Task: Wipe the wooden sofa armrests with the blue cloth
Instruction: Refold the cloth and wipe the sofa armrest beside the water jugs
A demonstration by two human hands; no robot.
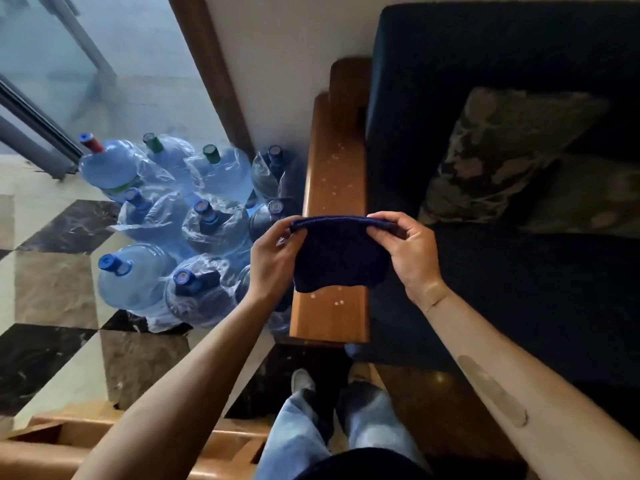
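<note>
Head view: left hand (273, 258) pinches left top edge of folded blue cloth (337, 258), right hand (405, 249) pinches right top edge, fingers curled round the fold. Cloth hangs stretched between both hands over the white-speckled wooden armrest (334, 178); contact with the wood unclear. Water jugs (166, 223) left, patterned cushion (502, 157) right.

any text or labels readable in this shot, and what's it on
No text can be read anywhere in this view.
Water jugs: the caps and one green-edged label band are too blurred to read.
Blue cloth, held over the wooden armrest by both hands: no tag or print shows.
Patterned cushion: a pattern only, no lettering.
</note>
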